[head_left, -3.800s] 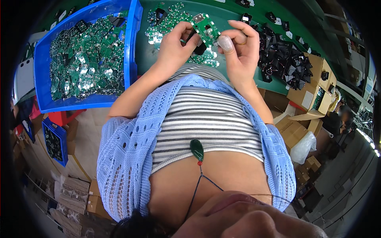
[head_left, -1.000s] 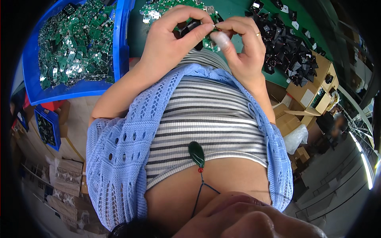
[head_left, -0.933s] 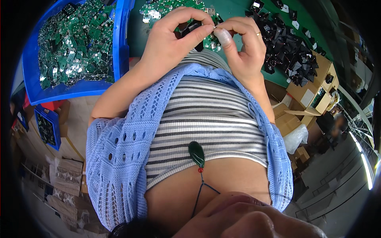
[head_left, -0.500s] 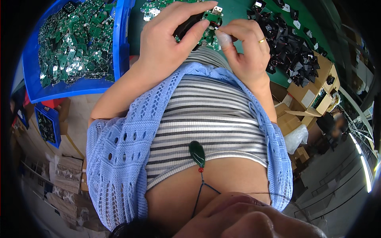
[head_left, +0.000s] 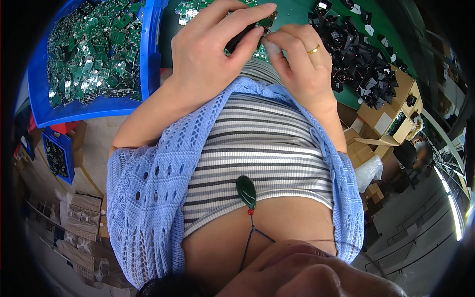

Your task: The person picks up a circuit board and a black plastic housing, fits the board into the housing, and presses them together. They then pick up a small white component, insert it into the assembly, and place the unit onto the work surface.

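My left hand [head_left: 205,57] is closed round a black piece [head_left: 239,39], its thumb and forefinger stretched along it. A small green circuit board [head_left: 267,21] shows at the tips of these fingers, mostly hidden; whether it is fixed to the black piece I cannot tell. Close against it, my right hand [head_left: 304,62] pinches with thumb and forefinger at the near edge of the held part. What lies in this pinch is too small and covered to name. A whitish covering wraps a right fingertip, and a ring sits on another finger.
A blue bin [head_left: 151,54] heaped with green circuit boards [head_left: 99,54] stands at left. Loose boards [head_left: 190,10] lie beyond my left hand on the green table [head_left: 170,29]. Black parts [head_left: 363,64] with wires pile up at right, beside an open cardboard box [head_left: 388,111].
The held board has turned, so less of its green face shows. My right hand has shifted slightly left, and its fingertips now meet the tips of my left hand.
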Demonstrator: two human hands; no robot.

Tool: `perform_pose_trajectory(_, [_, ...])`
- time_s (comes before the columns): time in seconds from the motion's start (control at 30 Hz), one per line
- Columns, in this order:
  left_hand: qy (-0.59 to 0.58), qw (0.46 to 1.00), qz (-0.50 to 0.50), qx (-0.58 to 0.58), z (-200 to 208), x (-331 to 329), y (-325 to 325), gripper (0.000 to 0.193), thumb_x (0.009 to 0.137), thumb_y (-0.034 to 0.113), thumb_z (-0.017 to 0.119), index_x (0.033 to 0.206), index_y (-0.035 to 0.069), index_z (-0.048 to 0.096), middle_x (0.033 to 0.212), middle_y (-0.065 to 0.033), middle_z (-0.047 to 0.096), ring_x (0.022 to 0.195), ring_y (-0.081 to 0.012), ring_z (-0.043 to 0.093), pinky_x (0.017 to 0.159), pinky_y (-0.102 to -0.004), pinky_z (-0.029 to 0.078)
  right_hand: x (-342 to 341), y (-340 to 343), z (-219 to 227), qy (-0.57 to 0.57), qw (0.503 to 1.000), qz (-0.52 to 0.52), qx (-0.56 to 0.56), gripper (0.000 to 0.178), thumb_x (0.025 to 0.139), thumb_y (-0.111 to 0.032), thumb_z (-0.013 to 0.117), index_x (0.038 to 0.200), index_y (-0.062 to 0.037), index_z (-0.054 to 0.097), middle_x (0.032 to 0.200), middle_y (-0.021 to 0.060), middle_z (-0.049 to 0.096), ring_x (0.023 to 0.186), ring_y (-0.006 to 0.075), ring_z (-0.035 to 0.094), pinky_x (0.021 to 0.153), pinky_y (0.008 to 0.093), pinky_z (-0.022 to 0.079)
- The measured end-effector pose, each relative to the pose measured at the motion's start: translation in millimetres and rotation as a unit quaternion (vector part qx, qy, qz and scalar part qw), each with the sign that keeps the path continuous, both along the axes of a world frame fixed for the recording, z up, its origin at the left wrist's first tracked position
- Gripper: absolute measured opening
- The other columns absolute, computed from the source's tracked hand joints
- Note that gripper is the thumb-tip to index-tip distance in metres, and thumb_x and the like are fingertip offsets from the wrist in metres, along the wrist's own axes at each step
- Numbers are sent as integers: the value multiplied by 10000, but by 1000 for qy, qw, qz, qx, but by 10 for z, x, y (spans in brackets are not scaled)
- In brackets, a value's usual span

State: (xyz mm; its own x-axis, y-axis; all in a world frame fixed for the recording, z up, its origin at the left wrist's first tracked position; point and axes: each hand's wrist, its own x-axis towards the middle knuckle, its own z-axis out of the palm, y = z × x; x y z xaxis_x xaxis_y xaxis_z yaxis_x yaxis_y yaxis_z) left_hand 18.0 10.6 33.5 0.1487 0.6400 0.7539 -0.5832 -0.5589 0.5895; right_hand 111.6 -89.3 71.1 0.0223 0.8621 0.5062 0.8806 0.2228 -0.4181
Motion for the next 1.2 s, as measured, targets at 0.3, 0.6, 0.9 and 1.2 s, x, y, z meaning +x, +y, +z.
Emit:
perform_pose_trajectory(0.3, [449, 887, -53, -92, 524, -350, 9, 303, 710, -36, 607, 1008, 16, 613, 831, -120, 575, 680, -202, 576, 578, -262, 453, -6, 24, -88, 17, 1000, 1, -11, 168, 666, -19, 652, 800, -30, 552, 801, 91, 523, 726, 250, 539, 598, 307, 473])
perform_pose_trajectory(0.6, [440, 887, -50, -129, 430, -307, -9, 297, 730, -43, 597, 1022, 10, 604, 820, -103, 560, 661, -163, 535, 582, -242, 432, -132, -119, -160, 537, 827, -75, -151, 494, 841, -182, 587, 1206, -1, 308, 793, 93, 536, 604, 132, 549, 472, 211, 434])
perform_pose_trajectory(0.9, [224, 975, -1, -10, 100, -161, -4, 281, 749, -47, 590, 1027, -7, 596, 829, -104, 553, 678, -141, 529, 593, -228, 430, -150, -27, -228, 656, 732, -89, -159, 282, 868, -128, 546, 1069, -23, 378, 779, 82, 576, 463, 90, 480, 392, 192, 318])
perform_pose_trajectory(1.2, [389, 909, -51, -140, 141, -263, -39, 273, 779, -36, 570, 1050, -13, 583, 879, -110, 556, 713, -157, 542, 623, -233, 437, -117, 134, -261, 740, 650, -87, -149, 178, 835, -58, 569, 967, -71, 450, 666, -22, 455, 490, 31, 387, 411, 154, 296])
